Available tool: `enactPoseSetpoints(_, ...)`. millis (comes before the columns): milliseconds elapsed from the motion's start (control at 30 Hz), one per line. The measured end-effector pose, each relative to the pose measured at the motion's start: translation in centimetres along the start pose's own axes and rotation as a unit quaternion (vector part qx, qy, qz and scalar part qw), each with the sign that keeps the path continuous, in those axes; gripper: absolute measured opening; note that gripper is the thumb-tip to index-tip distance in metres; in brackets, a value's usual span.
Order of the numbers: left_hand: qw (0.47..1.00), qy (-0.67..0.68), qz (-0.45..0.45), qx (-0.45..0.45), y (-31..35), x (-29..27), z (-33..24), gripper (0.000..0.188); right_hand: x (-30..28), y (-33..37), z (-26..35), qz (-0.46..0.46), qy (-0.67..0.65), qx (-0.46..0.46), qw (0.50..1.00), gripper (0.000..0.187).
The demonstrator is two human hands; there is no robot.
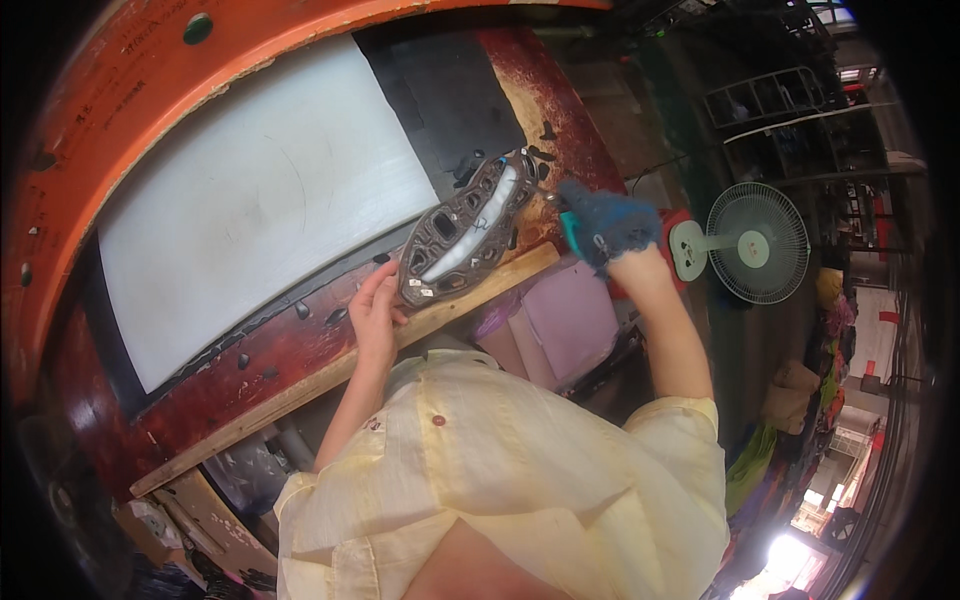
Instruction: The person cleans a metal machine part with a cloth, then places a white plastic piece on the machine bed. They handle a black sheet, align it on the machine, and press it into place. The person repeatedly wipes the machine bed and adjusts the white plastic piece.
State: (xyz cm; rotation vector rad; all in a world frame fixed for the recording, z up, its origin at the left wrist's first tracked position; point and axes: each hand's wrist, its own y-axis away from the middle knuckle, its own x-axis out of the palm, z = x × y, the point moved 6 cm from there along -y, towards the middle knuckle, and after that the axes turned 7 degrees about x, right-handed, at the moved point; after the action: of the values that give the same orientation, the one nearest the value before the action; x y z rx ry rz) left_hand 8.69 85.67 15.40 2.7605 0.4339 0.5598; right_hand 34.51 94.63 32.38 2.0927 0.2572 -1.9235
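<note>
Sole-shaped piece positioned at table edge, diagonal alignment

From where I stand, reading from the person's left: an orange beam point(150, 85) carries dark handwriting, too blurred to read. Beside it, a white sheet point(250, 200) lies on the red table point(285, 352), with dark scraps point(302, 310) near its lower edge. A wooden strip point(240, 434) borders the table on the person's side.

The left hand point(374, 315) is at the lower-left end of the sole-shaped piece point(445, 226), thumb and fingers apart; I cannot tell whether it grips or only touches. The piece is brown openwork with a white bar point(470, 235) along its middle. It lies beside the white sheet and the black mat point(455, 90), close to the wooden strip. Its long axis runs obliquely, one end toward the left hand, the other pointing away to the upper right. Small pale patches on it are too small to read.

The right hand point(612, 228), in a fuzzy blue-grey glove, is closed around a teal-handled tool point(571, 233). The glove hides part of the handle; the tip is indistinct. Farther right stands a fan point(752, 247).
</note>
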Motion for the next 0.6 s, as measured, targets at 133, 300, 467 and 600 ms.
enactPoseSetpoints(133, 0.999, 0.003, 0.032, 0.013, 0.3, 1.1, -1.9, 0.029, 1.5, -0.1, 3.1, 0.002, -0.059, -0.023, 0.998, 0.02)
enactPoseSetpoints(300, 0.997, 0.003, 0.071, 0.024, 0.6, 2.1, -3.0, 0.029, 1.9, -1.4, 5.0, 0.025, 0.003, -0.019, 1.0, 0.022)
enactPoseSetpoints(467, 0.994, 0.0, 0.101, 0.034, 0.7, 2.4, -3.4, 0.031, -0.1, -2.5, 5.7, 0.033, 0.071, -0.026, 0.997, 0.017)
enactPoseSetpoints(600, 0.992, 0.025, 0.122, 0.013, 1.3, 3.0, -3.2, 0.031, -0.4, -3.3, 8.2, 0.077, 0.097, -0.047, 0.991, 0.012)
